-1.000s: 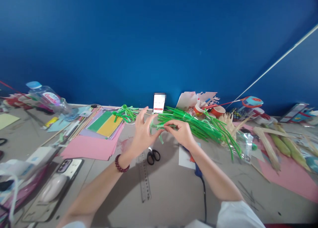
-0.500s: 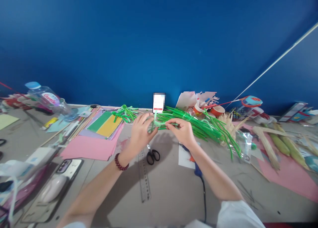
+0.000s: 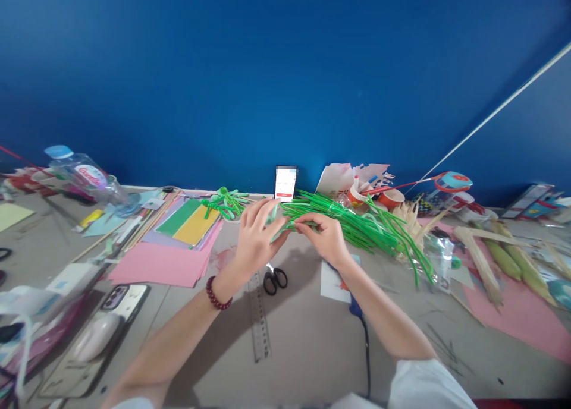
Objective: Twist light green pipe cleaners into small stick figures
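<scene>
Both my hands work on a light green pipe cleaner (image 3: 289,225) held above the middle of the table. My left hand (image 3: 257,233), with a dark red bead bracelet at the wrist, has its fingers curled round one part of it, largely hiding it. The thumb and forefinger of my right hand (image 3: 325,235) pinch its other end. Just behind lies a bundle of green pipe cleaners (image 3: 357,222), running off to the right. Bent green pipe cleaner pieces (image 3: 226,203) sit left of my left hand. Below the hands are black-handled scissors (image 3: 275,281) and a clear ruler (image 3: 259,320).
A lit phone (image 3: 285,184) stands against the blue wall (image 3: 285,88). Pink paper sheets (image 3: 160,265) and a second phone (image 3: 96,340) with a white mouse (image 3: 97,337) lie left. A blue tool (image 3: 355,307) with a black cord is near my right forearm. Corn husks (image 3: 482,266) lie right.
My left hand has shifted slightly right, closer to my right hand, and its fingers now cover more of the pipe cleaner. My right hand keeps its pinch almost in place.
</scene>
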Demonstrator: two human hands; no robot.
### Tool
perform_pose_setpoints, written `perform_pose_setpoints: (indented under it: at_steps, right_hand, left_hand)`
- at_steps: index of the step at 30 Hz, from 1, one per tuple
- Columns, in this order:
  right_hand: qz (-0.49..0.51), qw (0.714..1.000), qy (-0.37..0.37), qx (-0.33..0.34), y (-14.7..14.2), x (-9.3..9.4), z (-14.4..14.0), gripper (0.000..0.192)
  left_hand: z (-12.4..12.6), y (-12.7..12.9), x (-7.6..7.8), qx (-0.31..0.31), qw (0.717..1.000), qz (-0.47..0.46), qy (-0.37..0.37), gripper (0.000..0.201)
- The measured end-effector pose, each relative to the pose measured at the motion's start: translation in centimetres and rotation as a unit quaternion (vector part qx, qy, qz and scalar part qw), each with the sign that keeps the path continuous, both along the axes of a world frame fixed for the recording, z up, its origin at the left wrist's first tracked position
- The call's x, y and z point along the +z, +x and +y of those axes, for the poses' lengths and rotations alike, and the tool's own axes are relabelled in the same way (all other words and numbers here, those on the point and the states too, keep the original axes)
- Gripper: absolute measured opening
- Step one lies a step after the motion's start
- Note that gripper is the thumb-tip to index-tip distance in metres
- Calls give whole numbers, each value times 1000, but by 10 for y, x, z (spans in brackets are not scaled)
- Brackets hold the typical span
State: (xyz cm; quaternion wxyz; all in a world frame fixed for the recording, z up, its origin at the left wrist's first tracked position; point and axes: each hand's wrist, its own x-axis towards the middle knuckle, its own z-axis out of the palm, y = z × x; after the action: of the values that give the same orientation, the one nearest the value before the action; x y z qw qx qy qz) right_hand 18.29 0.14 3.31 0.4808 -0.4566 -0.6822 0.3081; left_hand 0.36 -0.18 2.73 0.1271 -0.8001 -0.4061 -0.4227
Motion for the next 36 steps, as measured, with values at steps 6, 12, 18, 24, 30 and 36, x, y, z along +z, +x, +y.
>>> perform_pose_setpoints:
  at_steps: [6, 12, 18, 24, 30, 36]
  right_hand:
    - [-30, 999, 32, 21, -5, -2, -2, 13]
    - [-28, 999, 21, 23, -1, -7, 5, 25]
    - [11, 999, -26, 37, 13, -15, 21, 28]
    - [64, 995, -72, 28, 10, -22, 24, 21]
    - [73, 994, -70, 36, 4, -20, 18, 15]
    - [21, 999, -27, 17, -2, -19, 13, 17]
  left_hand:
    - [2, -3, -5, -13, 1000, 16, 1, 12]
    - [0, -1, -6, 12, 1000, 20, 10, 13]
    - [2, -2, -8, 46, 999, 8, 0, 13]
    - [2, -1, -7, 57, 998, 27, -22, 11]
    - [-1, 4, -6, -19, 996, 30, -78, 15]
    - [-2, 4, -10, -18, 997, -36, -71, 13]
